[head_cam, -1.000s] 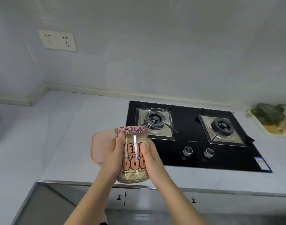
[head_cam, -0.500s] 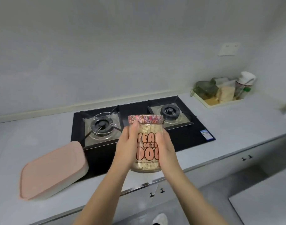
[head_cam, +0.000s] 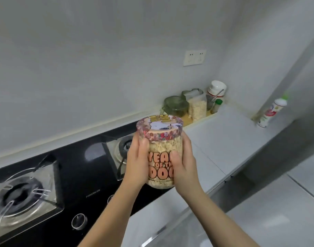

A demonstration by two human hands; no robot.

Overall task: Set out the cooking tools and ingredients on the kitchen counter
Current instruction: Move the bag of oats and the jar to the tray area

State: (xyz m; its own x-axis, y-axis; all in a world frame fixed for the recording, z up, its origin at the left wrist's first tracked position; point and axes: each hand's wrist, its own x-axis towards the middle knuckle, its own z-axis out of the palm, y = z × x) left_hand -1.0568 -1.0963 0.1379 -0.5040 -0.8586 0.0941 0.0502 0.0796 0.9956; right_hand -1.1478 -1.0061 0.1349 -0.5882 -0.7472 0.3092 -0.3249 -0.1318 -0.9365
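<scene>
The left hand (head_cam: 137, 163) and right hand (head_cam: 183, 168) curl their fingers (head_cam: 188, 147) round the lidded jar (head_cam: 161, 157), holding it upright at frame centre, likely to steady it for setting on the surface (head_cam: 223, 139).

A glass jar (head_cam: 160, 157) of pale flakes, closed by a patterned lid (head_cam: 159, 128), is held upright between the left hand (head_cam: 136, 163) and the right hand (head_cam: 183, 166) - fingers (head_cam: 188, 145) curled round its sides, thumbs on the printed front. Behind it lies a black hob (head_cam: 77, 175) with two burners, set into the grey worktop (head_cam: 223, 139). At the back wall a cream tray (head_cam: 197, 120) carries a green container (head_cam: 175, 105), a clear tub (head_cam: 197, 107) and a white-capped bottle (head_cam: 215, 91) - a spray bottle (head_cam: 271, 111) stands well apart to the right.
</scene>
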